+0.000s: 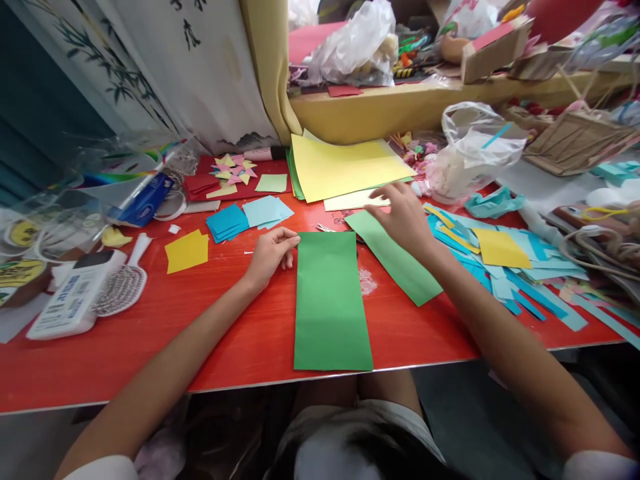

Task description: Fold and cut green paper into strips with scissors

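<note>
A dark green rectangle of paper (330, 303) lies upright in front of me, its lower edge near the table's front. My left hand (274, 255) pinches its top left corner between thumb and fingers. Over the light green strip of paper (400, 260) hangs my right hand (403, 213), thumb and fingers apart and bent, with nothing visible in them. That strip slants to the right of the dark green sheet. Some small metallic thing (327, 228), perhaps scissors, shows partly behind the dark green sheet's top edge; its kind is hard to make out.
Yellow squares (187, 252), blue squares (227, 221) and pale blue squares (267, 212) lie left on the red table (240, 333). Large yellow sheets (345, 163) are at the back. Blue paper strips (525, 277) spread right. A hairbrush (123, 283) and white bottle (77, 297) lie left.
</note>
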Demonstrator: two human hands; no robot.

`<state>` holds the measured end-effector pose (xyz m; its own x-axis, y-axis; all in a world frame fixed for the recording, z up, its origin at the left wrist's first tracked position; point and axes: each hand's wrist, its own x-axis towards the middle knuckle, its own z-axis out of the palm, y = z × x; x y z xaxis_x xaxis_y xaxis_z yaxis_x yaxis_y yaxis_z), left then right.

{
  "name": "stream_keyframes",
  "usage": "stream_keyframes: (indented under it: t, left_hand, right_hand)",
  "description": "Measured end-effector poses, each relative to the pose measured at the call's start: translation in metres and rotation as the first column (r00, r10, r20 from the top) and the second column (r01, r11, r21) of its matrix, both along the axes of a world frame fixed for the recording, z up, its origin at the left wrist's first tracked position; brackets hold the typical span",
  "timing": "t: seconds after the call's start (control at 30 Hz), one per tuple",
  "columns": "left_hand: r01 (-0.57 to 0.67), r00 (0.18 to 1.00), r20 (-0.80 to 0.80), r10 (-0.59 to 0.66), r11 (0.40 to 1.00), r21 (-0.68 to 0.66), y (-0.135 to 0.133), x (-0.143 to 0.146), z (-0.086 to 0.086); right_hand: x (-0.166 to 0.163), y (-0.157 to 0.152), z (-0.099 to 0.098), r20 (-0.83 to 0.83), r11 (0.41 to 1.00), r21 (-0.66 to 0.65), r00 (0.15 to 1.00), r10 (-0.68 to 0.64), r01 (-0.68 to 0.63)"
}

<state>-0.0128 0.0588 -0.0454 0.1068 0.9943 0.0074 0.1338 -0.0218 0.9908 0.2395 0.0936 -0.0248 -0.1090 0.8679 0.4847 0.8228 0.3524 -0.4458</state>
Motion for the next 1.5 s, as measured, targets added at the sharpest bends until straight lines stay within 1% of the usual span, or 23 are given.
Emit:
stream_keyframes:
  t: [0.03, 0.07, 0.1, 0.17, 0.23, 0.3, 0.37, 0.53, 0.6, 0.67, 0.73, 0.77, 0.8, 0.83, 0.97, 1.1, 1.27, 1.5]
  left_hand:
    - [0.002, 1.0, 0.0, -0.002, 1.0, 0.012, -0.001, 0.001, 0.001]
    - [0.006, 1.0, 0.002, -0.006, 1.0, 0.022, -0.002, 0.002, 0.001]
    - [0.018, 1.0, 0.002, -0.018, 0.999, 0.029, -0.003, 0.002, 0.001]
    - [0.022, 1.0, 0.012, -0.022, 0.998, 0.051, -0.003, 0.002, 0.001]
    - [-0.019, 0.999, 0.031, 0.017, 0.997, 0.075, -0.001, 0.0, 0.001]
    - [-0.089, 0.995, 0.045, 0.086, 0.992, 0.086, 0.003, -0.004, 0.001]
    - [-0.135, 0.99, 0.049, 0.132, 0.987, 0.084, 0.006, -0.008, 0.001]
    - [-0.127, 0.991, 0.036, 0.125, 0.99, 0.065, 0.008, -0.01, 0.001]
    - [-0.115, 0.993, 0.042, 0.112, 0.991, 0.063, 0.006, -0.009, 0.002]
    - [-0.104, 0.993, 0.056, 0.1, 0.993, 0.063, 0.004, -0.007, 0.002]
    - [-0.091, 0.994, 0.071, 0.086, 0.994, 0.064, 0.002, -0.005, 0.002]
    - [-0.085, 0.994, 0.077, 0.08, 0.994, 0.063, 0.002, -0.004, 0.002]
    - [-0.08, 0.994, 0.081, 0.075, 0.995, 0.06, 0.001, -0.003, 0.001]
    - [-0.077, 0.994, 0.084, 0.073, 0.996, 0.054, 0.001, -0.002, 0.001]
    - [-0.089, 0.99, 0.115, 0.084, 0.995, 0.04, 0.0, -0.001, 0.003]
    - [-0.085, 0.987, 0.139, 0.079, 0.995, 0.042, -0.002, 0.002, 0.008]
    - [-0.055, 0.993, 0.107, 0.053, 0.998, 0.022, -0.007, 0.006, 0.011]
    - [-0.022, 0.998, 0.064, 0.02, 0.999, 0.03, -0.007, 0.007, 0.009]
  right_hand:
    - [-0.014, -0.005, 0.003, -0.036, 0.987, -0.028, 0.987, 0.155, -0.156]
    - [-0.028, -0.009, 0.006, -0.056, 0.954, -0.071, 0.956, 0.287, -0.291]
    - [-0.042, -0.01, 0.007, -0.045, 0.919, -0.103, 0.925, 0.377, -0.38]
    - [-0.068, -0.008, 0.008, 0.055, 0.863, -0.149, 0.867, 0.495, -0.483]
    - [-0.088, 0.0, 0.006, 0.118, 0.833, -0.2, 0.832, 0.543, -0.515]
    - [-0.101, 0.009, 0.004, 0.116, 0.835, -0.221, 0.836, 0.536, -0.504]
    - [-0.107, 0.015, 0.003, 0.088, 0.848, -0.206, 0.853, 0.514, -0.489]
    - [-0.108, 0.017, 0.007, 0.059, 0.875, -0.151, 0.879, 0.473, -0.461]
    - [-0.106, 0.017, 0.01, 0.048, 0.886, -0.151, 0.892, 0.45, -0.439]
    - [-0.105, 0.018, 0.012, 0.005, 0.867, -0.195, 0.883, 0.469, -0.459]
    - [-0.105, 0.018, 0.014, -0.057, 0.825, -0.241, 0.856, 0.515, -0.512]
    - [-0.106, 0.017, 0.014, -0.077, 0.81, -0.249, 0.845, 0.529, -0.53]
    - [-0.106, 0.016, 0.015, -0.08, 0.808, -0.248, 0.842, 0.533, -0.535]
    - [-0.107, 0.015, 0.015, -0.063, 0.817, -0.242, 0.849, 0.525, -0.523]
    - [-0.108, 0.013, 0.018, 0.052, 0.89, -0.193, 0.902, 0.429, -0.412]
    - [-0.099, 0.019, 0.029, 0.016, 0.941, -0.135, 0.949, 0.314, -0.31]
    - [-0.084, 0.026, 0.043, -0.032, 0.956, -0.109, 0.962, 0.27, -0.271]
    - [-0.064, 0.04, 0.047, -0.03, 0.973, -0.018, 0.973, 0.231, -0.231]
